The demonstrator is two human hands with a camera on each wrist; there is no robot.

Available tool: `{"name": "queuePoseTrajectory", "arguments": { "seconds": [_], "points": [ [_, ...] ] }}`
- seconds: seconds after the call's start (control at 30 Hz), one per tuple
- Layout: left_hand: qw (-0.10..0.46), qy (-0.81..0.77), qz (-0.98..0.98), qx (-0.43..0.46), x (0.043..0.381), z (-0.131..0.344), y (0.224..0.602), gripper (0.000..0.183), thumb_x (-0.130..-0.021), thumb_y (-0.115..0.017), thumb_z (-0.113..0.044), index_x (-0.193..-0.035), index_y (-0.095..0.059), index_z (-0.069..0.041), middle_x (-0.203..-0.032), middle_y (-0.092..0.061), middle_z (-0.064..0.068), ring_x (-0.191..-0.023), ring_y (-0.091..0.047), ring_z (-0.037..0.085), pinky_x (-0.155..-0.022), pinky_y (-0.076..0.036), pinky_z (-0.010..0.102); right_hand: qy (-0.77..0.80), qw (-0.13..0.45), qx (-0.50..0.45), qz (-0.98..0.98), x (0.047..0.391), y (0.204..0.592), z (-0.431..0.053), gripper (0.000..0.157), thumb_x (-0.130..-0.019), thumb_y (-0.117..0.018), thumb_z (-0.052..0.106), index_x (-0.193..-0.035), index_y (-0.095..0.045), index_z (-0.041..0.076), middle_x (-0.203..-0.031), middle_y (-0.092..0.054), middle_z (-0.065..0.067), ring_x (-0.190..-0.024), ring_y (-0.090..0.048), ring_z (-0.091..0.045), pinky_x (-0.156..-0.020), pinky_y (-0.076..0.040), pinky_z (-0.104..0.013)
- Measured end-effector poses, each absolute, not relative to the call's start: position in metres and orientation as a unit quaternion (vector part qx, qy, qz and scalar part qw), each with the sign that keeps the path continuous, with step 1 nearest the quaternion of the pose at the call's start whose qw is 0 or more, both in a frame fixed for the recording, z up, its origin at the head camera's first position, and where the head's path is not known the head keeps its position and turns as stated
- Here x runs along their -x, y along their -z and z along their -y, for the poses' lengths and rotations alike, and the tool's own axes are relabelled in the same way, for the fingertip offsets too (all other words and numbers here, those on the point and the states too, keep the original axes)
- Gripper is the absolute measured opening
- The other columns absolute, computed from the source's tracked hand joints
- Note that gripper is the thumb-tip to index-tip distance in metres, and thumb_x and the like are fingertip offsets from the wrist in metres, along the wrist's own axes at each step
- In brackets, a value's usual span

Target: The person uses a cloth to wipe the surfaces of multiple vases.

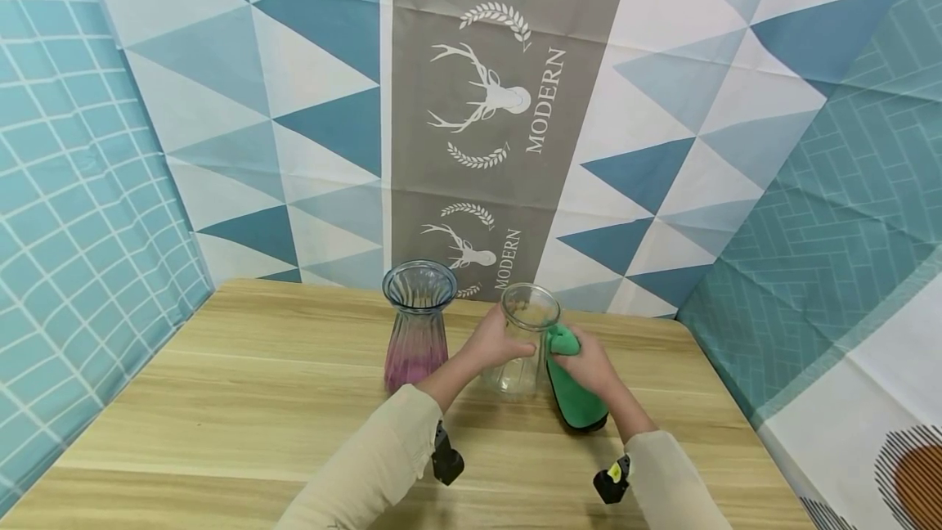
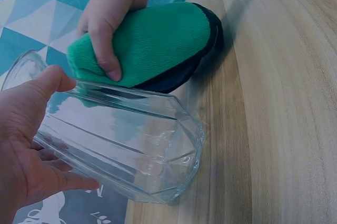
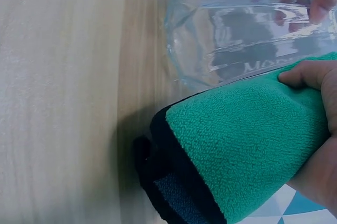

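A clear glass vase (image 1: 515, 375) with faceted sides stands upright at the back of the table, its rim facing up. My left hand (image 1: 495, 343) holds it near the top, thumb on one side and fingers on the other in the left wrist view. A folded green cloth (image 1: 577, 403) with a dark edge hangs beside the vase. Gripping its upper end is my right hand (image 1: 589, 360), thumb pressed into the fabric. In the left wrist view the cloth (image 2: 163, 37) lies along the glass wall. Whether the vase's base touches the wood I cannot tell.
A ribbed vase (image 1: 415, 334), bluish at the rim and pink-purple below, stands left of the clear one, close to my left forearm. The wooden table (image 1: 221, 399) ends at a patterned cloth backdrop (image 1: 324, 105), with more hangings on both sides.
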State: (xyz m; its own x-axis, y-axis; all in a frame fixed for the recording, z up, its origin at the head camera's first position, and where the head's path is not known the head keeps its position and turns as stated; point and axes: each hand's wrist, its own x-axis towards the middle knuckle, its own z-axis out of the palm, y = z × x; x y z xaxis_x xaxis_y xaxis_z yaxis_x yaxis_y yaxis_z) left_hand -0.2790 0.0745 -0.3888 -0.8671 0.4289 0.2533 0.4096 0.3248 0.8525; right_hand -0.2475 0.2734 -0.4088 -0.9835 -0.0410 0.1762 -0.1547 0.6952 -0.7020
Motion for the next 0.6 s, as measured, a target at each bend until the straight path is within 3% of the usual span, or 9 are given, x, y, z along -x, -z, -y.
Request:
{"name": "queuePoseTrajectory", "arguments": {
  "seconds": [0.17,0.37,0.6],
  "points": [
    [0.001,-0.527,-0.809,-0.263,0.28,-0.075,0.391,0.077,-0.071,-0.076,-0.013,-0.138,-0.038,-0.009,-0.133,-0.051,0.014,-0.127,-0.046,0.03,-0.105,-0.04,0.045,-0.391,0.066,-0.07,0.915,0.248,0.414,-0.273,0.041,-0.085,-0.065,0.011,-0.125,-0.057,0.008,-0.112,-0.063,-0.013,-0.09,-0.055,-0.022,-0.07,-0.044,-0.032],
    [0.004,-0.534,-0.808,-0.25,0.279,-0.077,0.392,0.079,-0.073,-0.079,-0.025,-0.139,-0.037,-0.013,-0.135,-0.05,0.012,-0.127,-0.046,0.03,-0.105,-0.039,0.046,-0.376,0.053,-0.06,0.923,0.249,0.418,-0.274,0.04,-0.085,-0.064,0.011,-0.124,-0.056,0.006,-0.112,-0.063,-0.013,-0.089,-0.056,-0.021,-0.068,-0.044,-0.032],
    [-0.009,-0.548,-0.804,-0.231,0.275,-0.08,0.393,0.086,-0.074,-0.079,-0.025,-0.142,-0.03,-0.005,-0.135,-0.047,0.017,-0.127,-0.045,0.034,-0.105,-0.039,0.049,-0.362,0.047,-0.04,0.93,0.247,0.422,-0.274,0.047,-0.084,-0.065,0.011,-0.13,-0.052,0.006,-0.12,-0.061,-0.017,-0.101,-0.059,-0.031,-0.074,-0.05,-0.04]
  ]
}}
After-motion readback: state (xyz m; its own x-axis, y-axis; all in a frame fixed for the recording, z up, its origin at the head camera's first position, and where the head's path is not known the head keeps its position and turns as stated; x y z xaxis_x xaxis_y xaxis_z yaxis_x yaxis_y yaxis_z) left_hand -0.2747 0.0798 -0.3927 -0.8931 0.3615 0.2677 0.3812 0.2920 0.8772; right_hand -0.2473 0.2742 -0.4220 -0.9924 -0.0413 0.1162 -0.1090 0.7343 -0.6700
